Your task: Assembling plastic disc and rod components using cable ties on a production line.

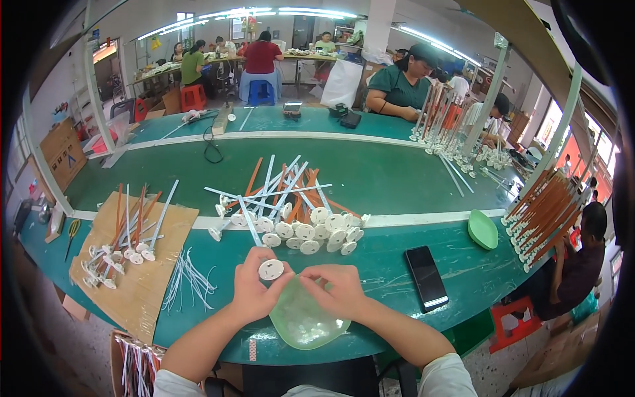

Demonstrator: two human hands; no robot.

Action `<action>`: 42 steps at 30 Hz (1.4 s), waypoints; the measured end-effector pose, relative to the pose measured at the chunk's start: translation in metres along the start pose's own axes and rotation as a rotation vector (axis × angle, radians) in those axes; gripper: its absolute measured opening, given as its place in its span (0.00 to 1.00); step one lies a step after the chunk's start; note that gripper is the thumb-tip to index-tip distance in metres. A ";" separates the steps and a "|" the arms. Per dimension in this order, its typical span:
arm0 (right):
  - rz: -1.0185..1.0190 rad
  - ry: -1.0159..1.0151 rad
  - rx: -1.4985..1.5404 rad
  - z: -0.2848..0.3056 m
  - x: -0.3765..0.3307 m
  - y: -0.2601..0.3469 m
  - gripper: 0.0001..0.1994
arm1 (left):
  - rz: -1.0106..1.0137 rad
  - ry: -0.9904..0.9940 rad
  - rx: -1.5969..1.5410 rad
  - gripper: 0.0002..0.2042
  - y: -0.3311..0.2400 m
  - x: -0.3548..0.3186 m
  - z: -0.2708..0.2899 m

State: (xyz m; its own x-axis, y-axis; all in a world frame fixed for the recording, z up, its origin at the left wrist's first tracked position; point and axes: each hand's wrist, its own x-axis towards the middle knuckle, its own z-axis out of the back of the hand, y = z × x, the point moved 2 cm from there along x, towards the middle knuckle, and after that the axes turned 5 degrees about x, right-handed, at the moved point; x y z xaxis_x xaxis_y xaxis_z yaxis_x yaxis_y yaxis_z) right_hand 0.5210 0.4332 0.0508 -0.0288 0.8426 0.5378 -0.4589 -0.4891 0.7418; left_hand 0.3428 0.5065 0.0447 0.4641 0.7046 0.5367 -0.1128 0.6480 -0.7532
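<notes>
Firstly, carton, low left of the hands: orange and white strips inside. Green dish, directly below the hands: small pale pieces, too blurred to identify. Left hand, angled inward, gripping white disc above dish's far-left rim. Right hand, fingers curled toward thumb; grip cannot be told. Ahead, heaped disc-ended strips on tabletop. Farther right, second green dish.

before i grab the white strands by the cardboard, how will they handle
The white strands look thin, so probably light. Several curve, suggesting they bend easily. They lie loose and crossed, so some may tangle or slip apart.
</notes>
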 end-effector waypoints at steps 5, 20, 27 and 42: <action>0.059 -0.092 0.010 0.003 0.000 0.008 0.03 | 0.126 0.066 -0.183 0.19 0.008 -0.002 -0.003; 0.421 -0.245 -0.149 0.010 -0.003 0.030 0.06 | -0.263 0.244 -0.174 0.22 -0.016 -0.008 -0.004; 0.458 -0.266 -0.159 0.010 -0.003 0.035 0.07 | -0.190 0.146 -0.208 0.23 -0.012 -0.011 -0.003; 0.478 -0.203 -0.129 0.003 -0.005 0.026 0.09 | -0.347 0.135 -0.131 0.26 -0.004 -0.010 -0.003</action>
State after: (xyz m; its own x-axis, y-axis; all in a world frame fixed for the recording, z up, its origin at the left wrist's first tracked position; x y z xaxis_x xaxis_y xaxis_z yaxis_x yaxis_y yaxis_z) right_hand 0.5116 0.4160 0.0687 -0.0945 0.4658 0.8798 -0.5424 -0.7652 0.3469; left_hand 0.3413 0.4958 0.0407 0.5676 0.4005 0.7194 0.1802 0.7922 -0.5831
